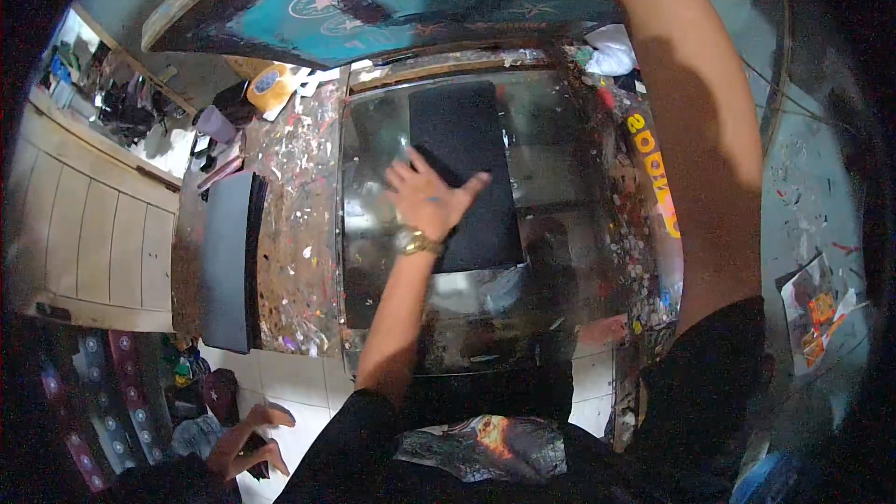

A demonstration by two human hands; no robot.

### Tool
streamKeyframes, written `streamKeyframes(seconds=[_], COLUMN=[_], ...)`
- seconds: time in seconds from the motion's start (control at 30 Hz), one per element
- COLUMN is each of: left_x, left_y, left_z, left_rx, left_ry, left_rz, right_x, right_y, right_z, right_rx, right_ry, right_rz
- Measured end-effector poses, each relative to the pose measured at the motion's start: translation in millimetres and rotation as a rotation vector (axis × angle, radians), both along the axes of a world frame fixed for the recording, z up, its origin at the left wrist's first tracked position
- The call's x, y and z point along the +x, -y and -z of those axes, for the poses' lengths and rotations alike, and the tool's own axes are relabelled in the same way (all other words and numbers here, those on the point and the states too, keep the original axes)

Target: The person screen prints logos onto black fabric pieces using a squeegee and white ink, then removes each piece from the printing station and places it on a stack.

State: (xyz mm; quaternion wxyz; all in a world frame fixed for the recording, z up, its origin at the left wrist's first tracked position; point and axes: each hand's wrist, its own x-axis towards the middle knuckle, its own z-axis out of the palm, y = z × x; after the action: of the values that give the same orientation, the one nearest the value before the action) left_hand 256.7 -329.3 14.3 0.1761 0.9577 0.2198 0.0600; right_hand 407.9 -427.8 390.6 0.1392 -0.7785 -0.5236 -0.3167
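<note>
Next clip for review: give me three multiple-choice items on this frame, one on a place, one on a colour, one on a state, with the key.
1. Where does the left hand rest?
A. on the dark cloth
B. on the tape roll
C. on the floor

2. What colour is the tape roll?
A. green
B. orange-yellow
C. white

3. How are the left hand's fingers?
A. clenched in a fist
B. spread flat
C. pinching a tool

Key: 1 A, the palm lies on the cloth; 2 B, its rim shows that colour; 3 B, they are splayed, holding nothing.

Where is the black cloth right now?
In the head view, the black cloth lies flat on the shiny plate mid-table, under the left hand, right of the paint-splattered tabletop.
</note>
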Motion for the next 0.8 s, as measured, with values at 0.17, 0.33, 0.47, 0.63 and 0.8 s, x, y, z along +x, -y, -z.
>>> streamKeyframes(seconds=[0.17,0.33,0.47,0.63,0.8], left_x=[26.5,29.8,27.3,29.1,25.2], left_y=[45.5,35.6,29.4,31.3,30.2], left_z=[22.0,29.4,23.6,27.5,28.8], left_rx=[0.186,0.126,0.121,0.126,0.142], left_ry=[-0.085,-0.054,-0.055,-0.038,0.016], left_rz=[-0.065,-0.046,-0.017,0.000,-0.003], right_x=[-4.1,1.9,0.7,3.9,6.4], right_y=[0.9,-3.3,2.5,-1.7,-2.8], right_z=[-3.8,-5.3,-7.3,-9.0,-7.1], right_rx=[-0.028,-0.024,-0.029,-0.053,-0.042], right_ry=[-0.071,-0.046,-0.059,-0.091,-0.093], right_rz=[0.004,0.005,-0.020,0.008,-0.004])
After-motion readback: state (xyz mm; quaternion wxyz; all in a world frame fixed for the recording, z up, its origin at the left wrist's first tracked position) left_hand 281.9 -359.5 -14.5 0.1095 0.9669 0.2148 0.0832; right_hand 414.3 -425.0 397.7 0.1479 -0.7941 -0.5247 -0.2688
